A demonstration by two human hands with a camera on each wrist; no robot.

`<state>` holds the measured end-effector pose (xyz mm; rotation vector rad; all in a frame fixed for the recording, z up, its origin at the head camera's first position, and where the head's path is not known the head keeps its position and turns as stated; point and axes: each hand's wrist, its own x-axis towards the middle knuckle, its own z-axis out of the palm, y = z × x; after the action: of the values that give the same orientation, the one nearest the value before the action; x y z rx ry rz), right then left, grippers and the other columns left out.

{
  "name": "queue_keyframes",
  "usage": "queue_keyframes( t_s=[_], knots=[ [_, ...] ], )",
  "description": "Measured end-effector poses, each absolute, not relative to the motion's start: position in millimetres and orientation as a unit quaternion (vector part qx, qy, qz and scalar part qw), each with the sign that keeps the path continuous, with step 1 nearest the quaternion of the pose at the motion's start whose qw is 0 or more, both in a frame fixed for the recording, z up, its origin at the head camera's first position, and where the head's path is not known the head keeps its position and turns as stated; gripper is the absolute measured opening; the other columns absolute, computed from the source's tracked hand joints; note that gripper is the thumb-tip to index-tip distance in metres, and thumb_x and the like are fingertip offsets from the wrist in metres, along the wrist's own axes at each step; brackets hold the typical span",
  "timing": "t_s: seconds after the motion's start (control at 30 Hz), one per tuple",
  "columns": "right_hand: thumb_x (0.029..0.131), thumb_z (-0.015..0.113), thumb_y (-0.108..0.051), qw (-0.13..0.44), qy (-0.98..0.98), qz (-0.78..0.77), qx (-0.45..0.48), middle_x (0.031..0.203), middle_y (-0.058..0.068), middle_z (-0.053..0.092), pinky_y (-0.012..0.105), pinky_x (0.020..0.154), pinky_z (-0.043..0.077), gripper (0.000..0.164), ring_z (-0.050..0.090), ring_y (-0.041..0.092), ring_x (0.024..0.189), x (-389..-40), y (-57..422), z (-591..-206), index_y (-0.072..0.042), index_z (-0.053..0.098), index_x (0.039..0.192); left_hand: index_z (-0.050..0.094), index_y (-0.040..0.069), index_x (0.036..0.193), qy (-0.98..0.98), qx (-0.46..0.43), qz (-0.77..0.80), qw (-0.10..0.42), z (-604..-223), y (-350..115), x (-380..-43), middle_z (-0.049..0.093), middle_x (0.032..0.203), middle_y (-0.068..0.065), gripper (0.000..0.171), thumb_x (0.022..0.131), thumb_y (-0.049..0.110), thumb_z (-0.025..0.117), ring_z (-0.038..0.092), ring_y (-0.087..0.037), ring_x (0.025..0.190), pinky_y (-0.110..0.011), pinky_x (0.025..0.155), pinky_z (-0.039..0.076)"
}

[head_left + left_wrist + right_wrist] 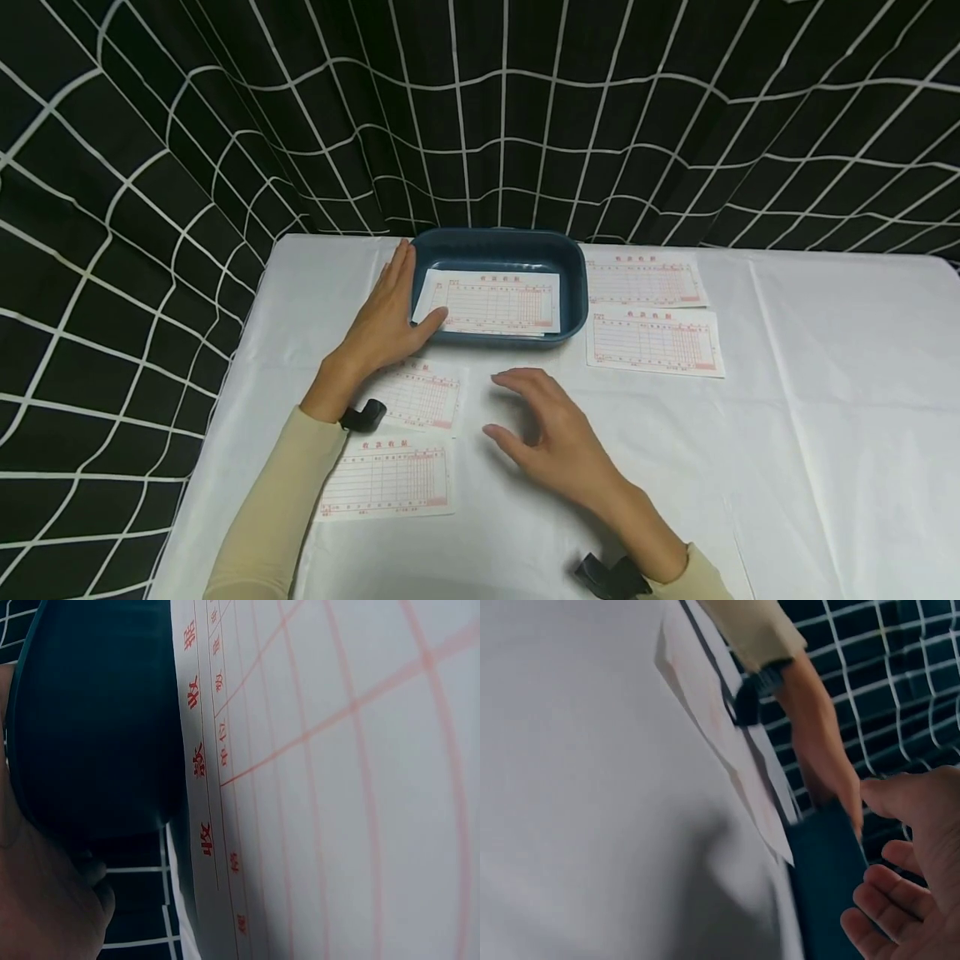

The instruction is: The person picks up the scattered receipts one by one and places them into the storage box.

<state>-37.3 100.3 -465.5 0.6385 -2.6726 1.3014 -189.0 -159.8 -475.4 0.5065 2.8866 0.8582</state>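
A dark blue plastic bin (pixel 573 283) stands near the back of the white table, with white receipt slips (pixel 498 302) printed in red lying inside it. My left hand (pixel 382 312) lies against the bin's left end, its fingers straight along the outside and its thumb by the front left corner over the slips. In the left wrist view, part of that hand (pixel 37 900) shows beside the bin wall (pixel 94 727). Over the table in front of the bin hovers my right hand (pixel 551 442), fingers loosely bent and apart from the thumb, holding nothing.
Two receipt slips (pixel 652 342) lie to the right of the bin, one behind the other. On the left, a receipt slip (pixel 386 479) lies near my left forearm, with another slip (pixel 420 396) behind it, partly covered. A black curtain with white grid lines (pixel 525 108) borders the table.
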Motion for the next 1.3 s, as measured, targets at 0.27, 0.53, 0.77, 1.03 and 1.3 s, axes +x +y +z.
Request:
queue_keyframes(
  t_s=[0.27, 0.53, 0.77, 1.03, 1.3],
  knots=[
    [0.088, 0.087, -0.031, -0.016, -0.891, 0.369, 0.264, 0.142, 0.001, 0.062, 0.039, 0.118, 0.048, 0.065, 0.058, 0.018, 0.136, -24.8, 63.9, -474.6, -0.011, 0.061, 0.143, 0.002, 0.005, 0.17, 0.943, 0.171, 0.282, 0.038, -474.8, -160.0, -188.9, -0.004, 0.181, -0.008, 0.103, 0.1, 0.051, 0.061, -0.001, -0.026, 0.169, -0.05, 0.137, 0.012],
    [0.087, 0.087, -0.039, -0.057, -0.901, 0.321, 0.288, 0.146, 0.003, 0.061, 0.039, 0.12, 0.046, 0.074, 0.056, 0.021, 0.14, -11.8, 39.8, -486.3, -0.009, 0.058, 0.148, 0.001, 0.006, 0.17, 0.943, 0.171, 0.284, 0.04, -474.9, -159.2, -188.0, -0.003, 0.181, -0.009, 0.103, 0.1, 0.05, 0.062, -0.001, -0.025, 0.169, -0.047, 0.137, 0.01],
    [0.085, 0.088, -0.04, -0.034, -0.911, 0.279, 0.302, 0.145, 0.003, 0.061, 0.037, 0.119, 0.046, 0.075, 0.056, 0.02, 0.137, -6.9, 31.2, -494.0, -0.008, 0.059, 0.146, 0.001, 0.007, 0.171, 0.944, 0.166, 0.283, 0.043, -474.6, -159.6, -187.3, -0.003, 0.181, -0.008, 0.103, 0.1, 0.05, 0.062, -0.001, -0.025, 0.169, -0.049, 0.137, 0.011],
    [0.082, 0.089, -0.049, 0.006, -0.928, 0.229, 0.295, 0.138, 0.004, 0.062, 0.039, 0.115, 0.046, 0.074, 0.056, 0.022, 0.131, -3.6, 30.8, -495.1, -0.008, 0.064, 0.139, 0.001, 0.007, 0.171, 0.945, 0.159, 0.281, 0.046, -474.7, -159.5, -187.3, -0.003, 0.181, -0.009, 0.103, 0.099, 0.05, 0.062, 0.001, -0.028, 0.169, -0.051, 0.137, 0.012],
    [0.078, 0.092, -0.051, 0.019, -0.935, 0.224, 0.276, 0.125, 0.004, 0.061, 0.039, 0.103, 0.045, 0.074, 0.056, 0.022, 0.116, -2.9, 31.3, -494.8, -0.009, 0.069, 0.134, 0.001, 0.008, 0.171, 0.946, 0.161, 0.279, 0.043, -474.7, -158.3, -188.0, -0.003, 0.181, -0.009, 0.104, 0.099, 0.051, 0.062, 0.002, -0.029, 0.169, -0.053, 0.136, 0.013]
  ],
)
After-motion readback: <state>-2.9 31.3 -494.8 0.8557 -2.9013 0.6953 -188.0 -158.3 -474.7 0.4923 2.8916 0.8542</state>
